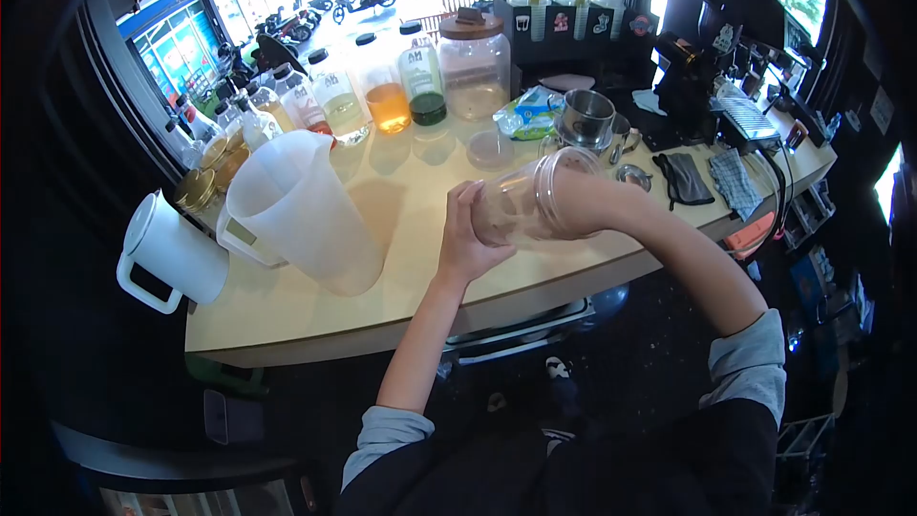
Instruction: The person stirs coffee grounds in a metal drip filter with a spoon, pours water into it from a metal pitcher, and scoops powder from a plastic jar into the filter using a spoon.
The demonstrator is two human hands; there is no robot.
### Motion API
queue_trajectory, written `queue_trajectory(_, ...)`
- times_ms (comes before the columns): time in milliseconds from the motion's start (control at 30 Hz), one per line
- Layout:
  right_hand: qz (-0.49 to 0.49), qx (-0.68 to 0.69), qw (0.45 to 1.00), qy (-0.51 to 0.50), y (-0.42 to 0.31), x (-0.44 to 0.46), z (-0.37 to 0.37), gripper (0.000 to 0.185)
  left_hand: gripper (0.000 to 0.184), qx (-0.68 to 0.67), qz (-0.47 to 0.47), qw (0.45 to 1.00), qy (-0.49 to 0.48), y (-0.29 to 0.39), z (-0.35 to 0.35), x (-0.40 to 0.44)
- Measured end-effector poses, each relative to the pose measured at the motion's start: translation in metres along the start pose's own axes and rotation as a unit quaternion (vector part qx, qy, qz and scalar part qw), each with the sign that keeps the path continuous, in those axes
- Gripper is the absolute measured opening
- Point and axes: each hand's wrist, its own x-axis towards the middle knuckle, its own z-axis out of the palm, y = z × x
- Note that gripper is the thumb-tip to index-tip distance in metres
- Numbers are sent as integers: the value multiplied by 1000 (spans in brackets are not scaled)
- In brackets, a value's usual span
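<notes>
A clear plastic jar (516, 193) is held tilted on its side above the front of the counter, its mouth toward the right. My left hand (464, 237) grips it round the base end, fingers on the far side and thumb underneath. My right hand (581, 199) reaches through the mouth into the jar. Its fingers blur behind the clear wall, so whether they hold anything is hidden. Behind the jar a round translucent lid (490, 150) lies on the counter (420, 291).
A large translucent pitcher (306, 215) and a white lidded jug (174, 250) stand left. Several bottles (387, 96) and a wooden-lidded jar (475, 67) line the back. Right are a steel cup (586, 117), a wipes pack (527, 115), cloths (734, 183) and a monitor (731, 5).
</notes>
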Motion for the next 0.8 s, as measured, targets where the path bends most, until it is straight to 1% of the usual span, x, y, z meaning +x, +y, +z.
queue_trajectory(33, -25, -33, 999, 25, 8, 1, 6, 22, 98, -2, -4, 1000, 5, 0, 0, 0)
queue_trajectory(67, -15, -44, 999, 17, 14, -1, 12, 21, 98, -5, -9, 1000, 4, 0, 0, 0)
queue_trajectory(100, -14, -42, 999, 12, 5, -3, 1, 21, 98, -8, -7, 1000, 0, 0, 0, 0)
queue_trajectory(167, 58, -34, 996, -53, -12, -12, -23, 21, 98, -13, -10, 1000, -4, -1, 0, -1)
queue_trajectory(200, 57, -32, 996, -56, -13, -12, -23, 21, 99, -14, -2, 1000, -6, -1, 0, -1)
queue_trajectory(267, 108, -32, 991, -79, -13, -13, -23, 19, 99, -14, 3, 1000, -6, -2, 0, -2)
queue_trajectory(300, 106, -32, 991, -80, -12, -15, -20, 19, 98, -13, 0, 1000, -6, -2, 0, -2)
queue_trajectory(367, 109, 106, 986, 75, -10, -21, -15, 17, 96, -11, -4, 1000, -5, -2, 0, -2)
queue_trajectory(433, 98, 104, 986, 83, -12, -22, -18, 16, 101, -25, 2, 1000, 3, -1, 0, -1)
queue_trajectory(600, 83, 113, 986, 92, -16, -24, -30, 15, 100, -19, -2, 1000, 4, -1, 0, -1)
queue_trajectory(667, 81, 103, 989, 68, -15, -25, -31, 15, 99, -20, -1, 1000, 4, -1, 0, -1)
queue_trajectory(800, 68, 102, 989, 82, -9, -27, -24, 15, 97, -24, 1, 1000, 6, 0, 0, -1)
